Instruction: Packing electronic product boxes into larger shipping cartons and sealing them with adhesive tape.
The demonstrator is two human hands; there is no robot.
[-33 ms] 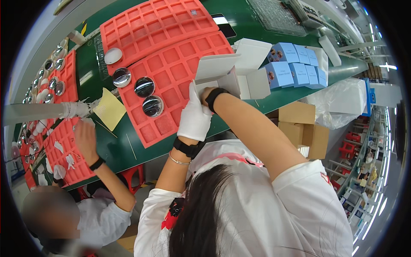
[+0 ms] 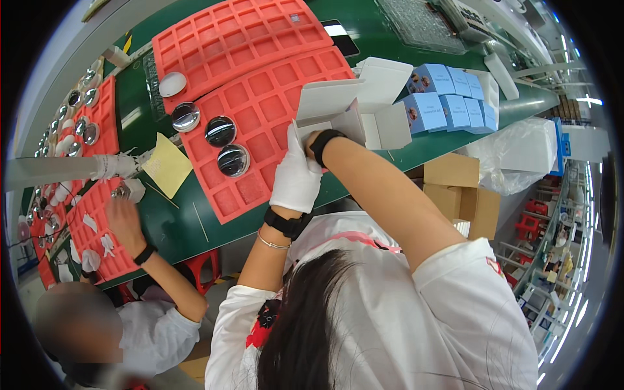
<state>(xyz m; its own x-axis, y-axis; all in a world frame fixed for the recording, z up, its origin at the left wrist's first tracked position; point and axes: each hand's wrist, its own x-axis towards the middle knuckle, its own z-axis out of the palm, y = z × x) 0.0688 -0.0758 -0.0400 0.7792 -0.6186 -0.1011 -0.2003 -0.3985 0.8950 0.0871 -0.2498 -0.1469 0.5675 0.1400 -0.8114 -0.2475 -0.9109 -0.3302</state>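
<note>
My left hand [image 2: 296, 179], in a white glove, is closed on the near left side of an open white box [image 2: 328, 97] with its flap raised. My bare right hand [image 2: 316, 142] reaches into that box; its fingers are hidden by the box wall and my left hand. A second open white box [image 2: 390, 127] stands right behind it. To the left, a glossy dark glass ball [image 2: 220, 131] and a second ball [image 2: 233, 160] sit on a red foam tray [image 2: 273, 107] with square pockets. Another clear-and-dark ball [image 2: 186, 117] lies at its left edge.
Blue printed boxes [image 2: 426, 112] stand in rows at the right. A phone [image 2: 341, 39] lies behind the tray, and a yellow paper [image 2: 167, 166] to the left. A cardboard carton [image 2: 481, 211] is below the table edge. A co-worker's hand [image 2: 127, 227] works at the lower left.
My hands stay almost in place at the white box. The co-worker's hand has shifted slightly down and left, and a shiny round object now shows above it.
</note>
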